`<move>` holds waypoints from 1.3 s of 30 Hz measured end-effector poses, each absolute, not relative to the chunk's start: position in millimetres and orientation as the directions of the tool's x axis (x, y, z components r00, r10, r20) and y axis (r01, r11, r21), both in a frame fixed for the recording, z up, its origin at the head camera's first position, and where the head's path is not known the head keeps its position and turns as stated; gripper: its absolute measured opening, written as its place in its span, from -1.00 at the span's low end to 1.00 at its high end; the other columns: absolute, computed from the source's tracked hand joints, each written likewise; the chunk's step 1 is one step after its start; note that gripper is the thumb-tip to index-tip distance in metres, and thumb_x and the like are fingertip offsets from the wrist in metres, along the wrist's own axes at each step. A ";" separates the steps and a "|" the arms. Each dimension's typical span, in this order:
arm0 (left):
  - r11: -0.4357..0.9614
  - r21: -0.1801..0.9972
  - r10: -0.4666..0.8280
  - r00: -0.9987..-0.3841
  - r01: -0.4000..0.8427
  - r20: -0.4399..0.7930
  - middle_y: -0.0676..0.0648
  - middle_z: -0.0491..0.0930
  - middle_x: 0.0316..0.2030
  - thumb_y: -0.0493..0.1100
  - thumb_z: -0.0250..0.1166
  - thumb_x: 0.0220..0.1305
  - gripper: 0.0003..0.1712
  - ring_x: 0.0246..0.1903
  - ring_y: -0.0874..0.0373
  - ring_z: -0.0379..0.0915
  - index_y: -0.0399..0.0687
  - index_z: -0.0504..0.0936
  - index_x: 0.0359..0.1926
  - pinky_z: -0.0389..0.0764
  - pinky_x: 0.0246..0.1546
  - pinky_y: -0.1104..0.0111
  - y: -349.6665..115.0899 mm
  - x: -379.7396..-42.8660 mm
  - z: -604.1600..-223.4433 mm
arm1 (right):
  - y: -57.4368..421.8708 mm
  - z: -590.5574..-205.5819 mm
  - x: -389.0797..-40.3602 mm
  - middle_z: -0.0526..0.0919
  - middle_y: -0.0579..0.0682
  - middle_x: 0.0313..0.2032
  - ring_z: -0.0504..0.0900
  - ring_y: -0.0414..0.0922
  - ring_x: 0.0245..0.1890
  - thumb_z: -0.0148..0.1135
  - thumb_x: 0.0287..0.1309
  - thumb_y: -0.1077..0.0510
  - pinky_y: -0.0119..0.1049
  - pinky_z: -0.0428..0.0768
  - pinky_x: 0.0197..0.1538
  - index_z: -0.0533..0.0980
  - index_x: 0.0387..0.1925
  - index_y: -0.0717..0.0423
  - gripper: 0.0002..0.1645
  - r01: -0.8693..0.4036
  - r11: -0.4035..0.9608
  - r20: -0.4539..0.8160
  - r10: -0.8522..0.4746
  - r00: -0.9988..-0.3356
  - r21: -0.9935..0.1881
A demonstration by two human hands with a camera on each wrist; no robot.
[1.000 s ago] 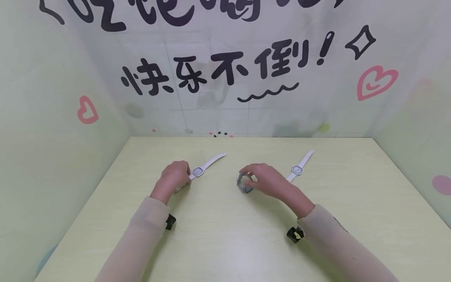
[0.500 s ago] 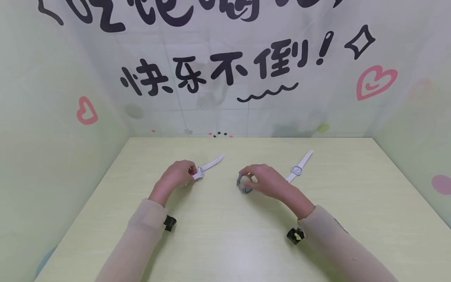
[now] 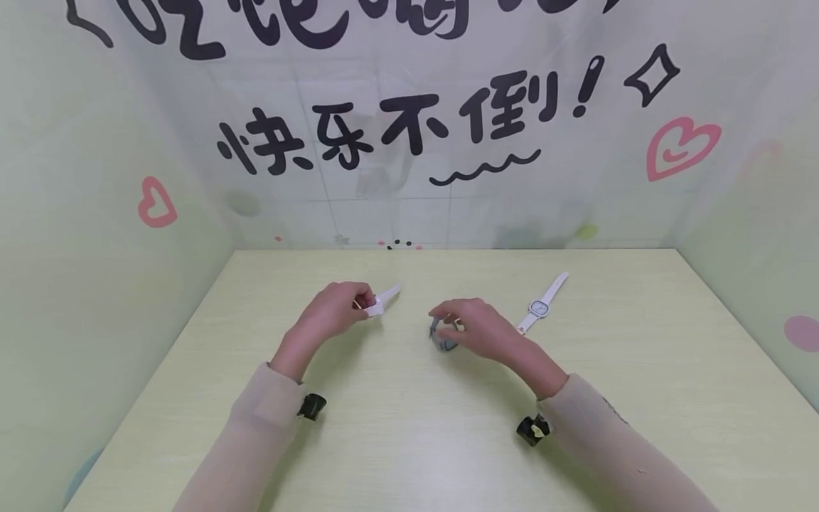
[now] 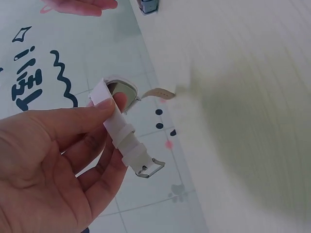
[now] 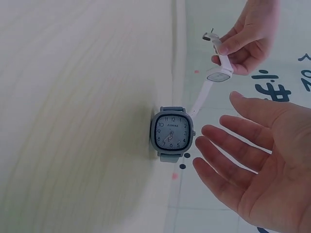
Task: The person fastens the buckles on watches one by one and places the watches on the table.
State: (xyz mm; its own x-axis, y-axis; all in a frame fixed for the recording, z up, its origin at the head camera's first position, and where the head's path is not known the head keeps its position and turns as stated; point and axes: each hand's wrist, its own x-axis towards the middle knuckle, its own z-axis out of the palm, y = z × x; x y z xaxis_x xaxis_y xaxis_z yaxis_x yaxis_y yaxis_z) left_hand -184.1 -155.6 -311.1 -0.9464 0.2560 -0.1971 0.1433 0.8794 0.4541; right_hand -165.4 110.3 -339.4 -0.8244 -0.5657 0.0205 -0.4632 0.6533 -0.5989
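Observation:
My left hand (image 3: pixel 336 308) pinches a white wristwatch (image 4: pixel 112 121) by its buckle strap between thumb and fingers. The watch's case is tipped up, and its other strap reaches toward the table top. In the right wrist view, this white watch's dial (image 5: pixel 218 76) is partly seen. A grey-blue wristwatch (image 5: pixel 172 131) stands on the table with its strap looped and its square dial facing sideways. Beside it is my right hand (image 5: pixel 252 160), fingers loosely spread and apart from the watch. From the head view, the right hand (image 3: pixel 483 328) hides part of that watch.
Another white wristwatch (image 3: pixel 539 308) lies flat on the pale wooden table (image 3: pixel 409 427), behind and right of the right hand. A printed curtain (image 3: pixel 397 206) with dark lettering hangs along the table's back edge, with cloth at both sides.
My left hand has moved right and lifted the white watch by its buckle end, tilting the case up off the table. The right hand and grey-blue watch have hardly moved.

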 end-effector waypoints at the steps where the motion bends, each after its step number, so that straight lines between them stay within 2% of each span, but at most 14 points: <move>1: 0.878 0.456 0.258 -0.947 0.147 -0.190 -0.10 0.69 -0.13 -0.28 0.31 0.31 -0.88 -0.19 0.06 0.53 -0.09 0.64 -0.14 0.55 -0.14 0.27 -154.2 -182.6 -309.5 | 109.7 -339.4 -165.4 0.69 0.08 0.09 0.68 0.00 0.05 0.28 0.31 0.12 -0.11 0.66 0.13 0.57 0.16 0.17 -0.57 -0.459 0.646 0.020 -0.566 -0.824 -0.610; 10: 0.848 0.479 0.311 -0.944 0.225 -0.107 -0.04 0.71 -0.18 -0.28 0.29 0.33 -0.88 -0.19 0.10 0.59 -0.03 0.64 -0.13 0.59 -0.13 0.27 -142.1 -170.5 -297.4 | 103.6 -340.1 -166.0 0.71 0.11 0.05 0.69 -0.04 0.01 0.21 0.35 0.15 -0.12 0.67 0.12 0.58 0.12 0.20 -0.63 -0.457 0.601 0.043 -0.575 -0.817 -0.655; 19: 0.813 0.495 0.369 -0.929 0.306 -0.033 0.00 0.70 -0.18 -0.26 0.28 0.35 -0.84 -0.22 0.14 0.58 0.00 0.64 -0.08 0.63 -0.14 0.28 -128.8 -160.0 -286.9 | 98.1 -340.5 -166.6 0.72 0.08 0.00 0.70 -0.02 0.03 0.16 0.40 0.14 -0.13 0.67 0.13 0.44 0.27 0.19 -0.53 -0.362 0.579 0.039 -0.494 -0.869 -0.731; 26: 0.800 0.480 0.398 -0.917 0.359 0.021 0.03 0.71 -0.19 -0.25 0.28 0.35 -0.83 -0.24 0.16 0.56 0.02 0.65 -0.06 0.64 -0.14 0.30 -118.3 -154.0 -281.5 | 99.7 -339.5 -166.0 0.70 0.10 0.06 0.68 0.05 0.08 0.08 0.46 0.06 -0.04 0.65 0.14 0.47 0.25 0.19 -0.55 -0.337 0.527 0.066 -0.465 -0.883 -0.780; 34: 0.774 0.457 0.448 -0.889 0.437 0.091 0.04 0.73 -0.18 -0.25 0.31 0.33 -0.83 -0.24 0.18 0.59 0.03 0.67 -0.08 0.66 -0.13 0.30 -107.9 -145.7 -275.5 | 99.2 -337.8 -166.8 0.65 0.30 0.04 0.67 0.19 0.08 -0.10 0.55 -0.01 -0.04 0.65 0.16 0.49 0.17 0.28 -0.51 -0.222 0.361 0.023 -0.481 -0.877 -0.906; 39: 0.756 0.429 0.487 -0.863 0.495 0.136 0.07 0.72 -0.14 -0.26 0.32 0.32 -0.82 -0.20 0.18 0.64 0.02 0.67 -0.08 0.67 -0.09 0.30 -103.7 -142.2 -275.5 | 98.4 -335.3 -167.2 0.64 0.32 0.06 0.66 0.20 0.08 -0.15 0.56 -0.01 -0.03 0.66 0.15 0.46 0.18 0.36 -0.47 -0.151 0.275 0.000 -0.480 -0.877 -0.950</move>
